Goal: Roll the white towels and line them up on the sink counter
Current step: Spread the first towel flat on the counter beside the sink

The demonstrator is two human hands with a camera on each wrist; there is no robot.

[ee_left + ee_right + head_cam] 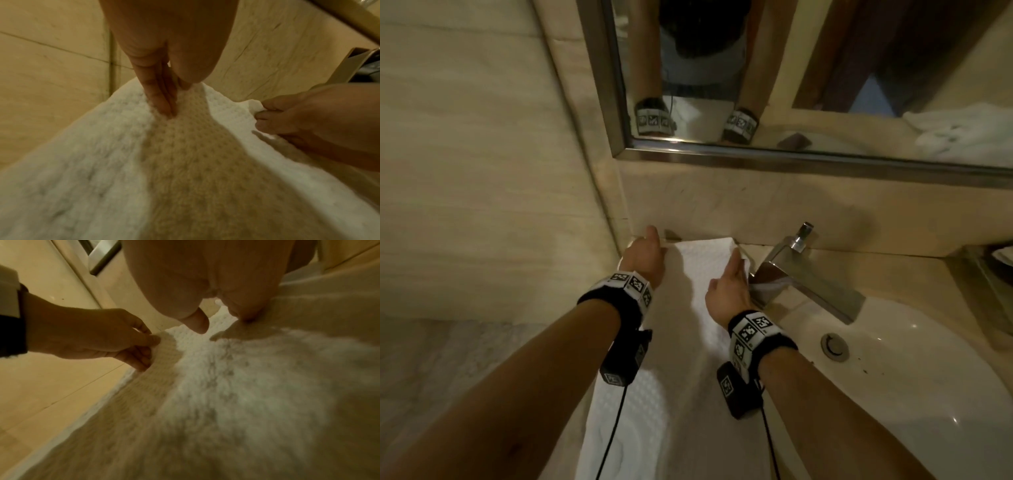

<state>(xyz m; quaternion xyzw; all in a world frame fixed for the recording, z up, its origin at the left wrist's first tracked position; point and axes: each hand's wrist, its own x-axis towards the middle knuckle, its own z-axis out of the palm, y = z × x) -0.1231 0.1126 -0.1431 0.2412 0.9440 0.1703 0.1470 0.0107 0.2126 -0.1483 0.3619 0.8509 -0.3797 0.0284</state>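
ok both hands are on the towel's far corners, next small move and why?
Probably fold the far edge toward the body to start the roll: left hand and right hand each pinch a far corner, and the white towel lies flat, unrolled.

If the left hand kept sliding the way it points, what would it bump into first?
Probably the beige back wall. The left hand pinches the white towel at its far corner, close to it; depth is unclear.

The white towel point(688, 308) (waffle-textured) lies spread flat lengthwise on the sink counter point(914, 274), unrolled.
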